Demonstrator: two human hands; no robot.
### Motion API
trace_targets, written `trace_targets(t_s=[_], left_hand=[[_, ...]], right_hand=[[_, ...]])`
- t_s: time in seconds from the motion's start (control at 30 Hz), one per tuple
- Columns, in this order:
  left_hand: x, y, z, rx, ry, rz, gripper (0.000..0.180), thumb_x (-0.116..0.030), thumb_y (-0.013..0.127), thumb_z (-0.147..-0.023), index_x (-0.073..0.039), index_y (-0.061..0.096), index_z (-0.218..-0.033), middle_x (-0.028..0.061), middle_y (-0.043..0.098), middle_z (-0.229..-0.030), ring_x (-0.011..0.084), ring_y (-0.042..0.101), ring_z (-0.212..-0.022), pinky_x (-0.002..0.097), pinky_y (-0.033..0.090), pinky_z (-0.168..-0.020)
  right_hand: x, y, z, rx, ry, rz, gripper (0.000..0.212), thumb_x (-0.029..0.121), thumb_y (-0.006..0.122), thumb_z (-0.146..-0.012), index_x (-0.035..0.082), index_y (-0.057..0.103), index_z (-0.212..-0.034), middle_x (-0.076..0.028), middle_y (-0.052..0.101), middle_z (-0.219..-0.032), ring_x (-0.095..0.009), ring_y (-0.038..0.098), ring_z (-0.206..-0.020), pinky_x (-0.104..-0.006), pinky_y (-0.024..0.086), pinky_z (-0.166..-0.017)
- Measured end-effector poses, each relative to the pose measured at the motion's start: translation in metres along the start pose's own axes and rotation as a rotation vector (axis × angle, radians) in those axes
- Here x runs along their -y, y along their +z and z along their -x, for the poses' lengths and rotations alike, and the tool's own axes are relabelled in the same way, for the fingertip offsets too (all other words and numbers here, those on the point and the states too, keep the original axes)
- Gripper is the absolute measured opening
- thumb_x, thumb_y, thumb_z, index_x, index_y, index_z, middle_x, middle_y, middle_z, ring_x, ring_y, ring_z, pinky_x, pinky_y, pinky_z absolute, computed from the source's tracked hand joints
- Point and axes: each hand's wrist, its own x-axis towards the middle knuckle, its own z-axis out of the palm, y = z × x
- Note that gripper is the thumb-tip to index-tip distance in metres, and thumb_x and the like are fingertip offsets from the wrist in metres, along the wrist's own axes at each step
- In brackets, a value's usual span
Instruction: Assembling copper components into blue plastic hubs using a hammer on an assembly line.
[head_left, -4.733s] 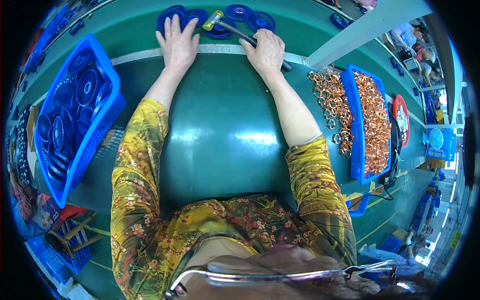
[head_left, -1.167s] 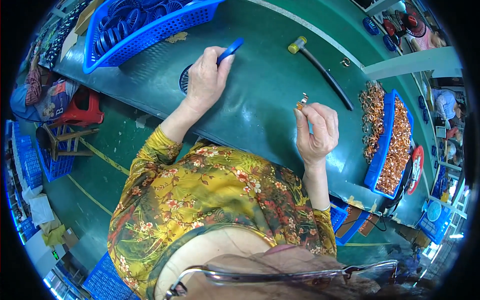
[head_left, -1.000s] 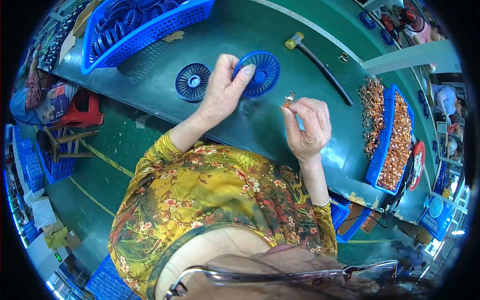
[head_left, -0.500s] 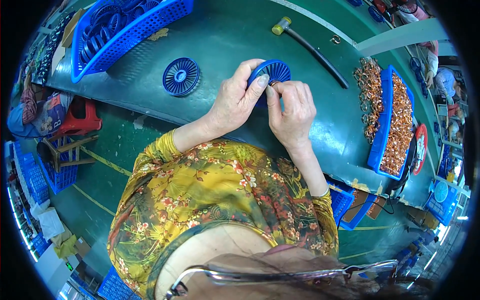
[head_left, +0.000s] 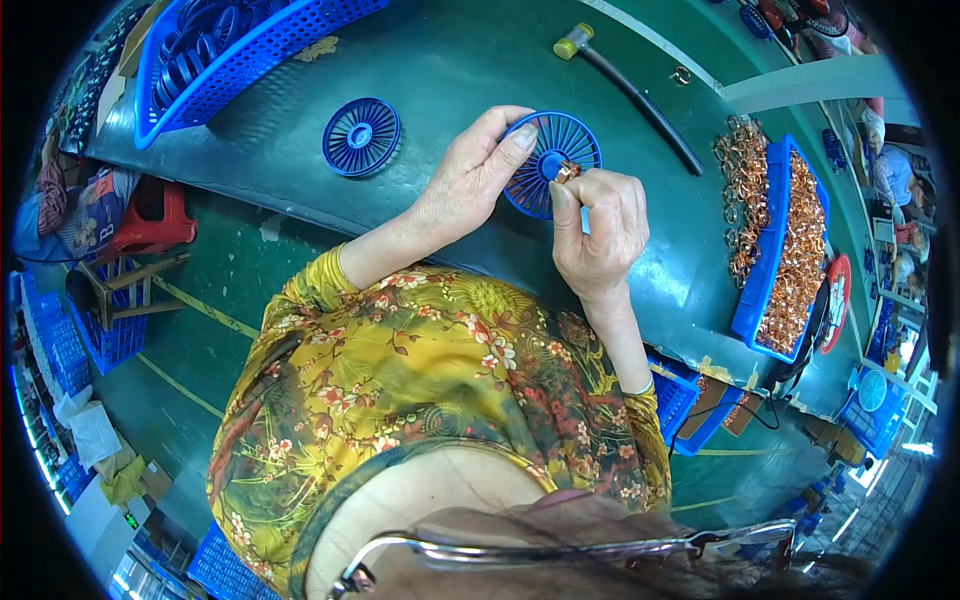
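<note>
My left hand point(head_left: 468, 172) grips a round blue plastic spoked wheel point(head_left: 549, 163) by its left rim, thumb over the edge. The wheel's spoked face is turned up towards me above the bench. My right hand point(head_left: 605, 232) is closed, its thumb and forefinger pinching a small copper-coloured ring clip point(head_left: 568, 172) at the raised hub. Whether the clip sits around the hub or only against it, I cannot tell. A second blue spoked wheel point(head_left: 361, 136) lies flat on the bench, left of my hands.
A blue basket point(head_left: 240, 95) of similar wheels stands at the far left. Ahead on the green bench point(head_left: 450, 60) lies a mallet point(head_left: 630, 90) with a yellow head. At right, a blue tray point(head_left: 768, 240) holds copper-coloured clips, with a loose pile point(head_left: 738, 190) beside it.
The wheel has tipped from nearly edge-on to showing its spoked face. My right hand has shifted slightly right and towards me, and the copper-coloured clip at the hub shows more plainly.
</note>
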Motion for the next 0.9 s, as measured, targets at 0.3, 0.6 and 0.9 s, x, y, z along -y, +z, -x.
trace_targets(t_s=[0.3, 0.6, 0.9], left_hand=[[0.0, 0.004, 0.005, -0.07, 0.132, -0.218, 0.03, -0.024, 0.052, -0.098, -0.001, 0.051, -0.118, 0.0116, 0.063, -0.099, 0.0173, 0.063, -0.089, 0.03, 0.05, -0.077], [0.0, 0.003, 0.004, -0.05, 0.148, -0.337, 0.03, -0.023, 0.052, -0.097, -0.004, 0.049, -0.121, 0.0148, 0.064, -0.102, 0.0262, 0.066, -0.091, 0.0344, 0.052, -0.077], [0.008, -0.001, 0.001, 0.051, -0.056, -0.047, 0.035, -0.027, 0.047, -0.101, -0.001, 0.049, -0.124, 0.0048, 0.06, -0.106, 0.0096, 0.054, -0.097, 0.0246, 0.045, -0.085]], right_hand=[[0.003, 0.008, -0.003, 0.211, 0.058, 0.115, 0.017, 0.011, 0.072, -0.076, 0.008, 0.058, -0.085, -0.006, 0.056, -0.08, -0.025, 0.055, -0.072, -0.0366, 0.043, -0.064], [-0.002, 0.013, 0.007, 0.187, 0.056, 0.107, 0.015, 0.009, 0.07, -0.078, 0.007, 0.057, -0.085, -0.008, 0.056, -0.08, -0.026, 0.054, -0.072, -0.0366, 0.043, -0.064], [-0.001, 0.007, 0.005, 0.064, -0.004, 0.067, 0.017, 0.011, 0.072, -0.077, 0.008, 0.058, -0.085, -0.006, 0.058, -0.08, -0.024, 0.056, -0.07, -0.0366, 0.043, -0.063]])
